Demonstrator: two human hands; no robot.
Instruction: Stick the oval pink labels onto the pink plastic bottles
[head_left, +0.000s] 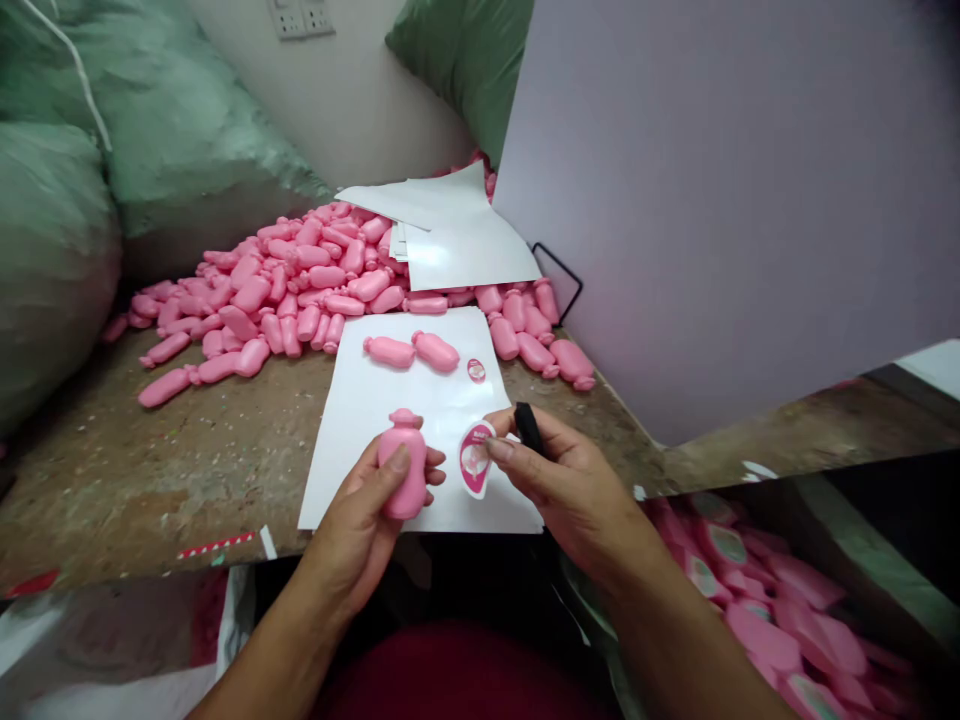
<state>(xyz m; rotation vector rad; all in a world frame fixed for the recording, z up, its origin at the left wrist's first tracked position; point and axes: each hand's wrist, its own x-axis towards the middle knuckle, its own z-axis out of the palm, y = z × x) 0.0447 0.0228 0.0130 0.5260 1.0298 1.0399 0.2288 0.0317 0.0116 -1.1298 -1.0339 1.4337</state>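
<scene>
My left hand (375,492) is wrapped round a small pink plastic bottle (405,480), upright with its neck toward the wall. Just right of it, my right hand (559,470) pinches an oval sticker label (475,460), pink and white with print, between thumb and finger. The label and the bottle are apart. A black band-like thing (529,428) shows at the fingers of my right hand; I cannot make out what it is. Below both hands lies a stack of white sheets (341,440), bearing two pink bottles (435,351) and another small oval label (476,371).
A large heap of pink bottles (300,270) covers the back of the worn table (97,470), with white sheets (465,245) on top. Big green sacks (187,130) stand at left. A pale panel (712,200) rises at right. Labelled pink bottles (765,635) lie below the table's right edge.
</scene>
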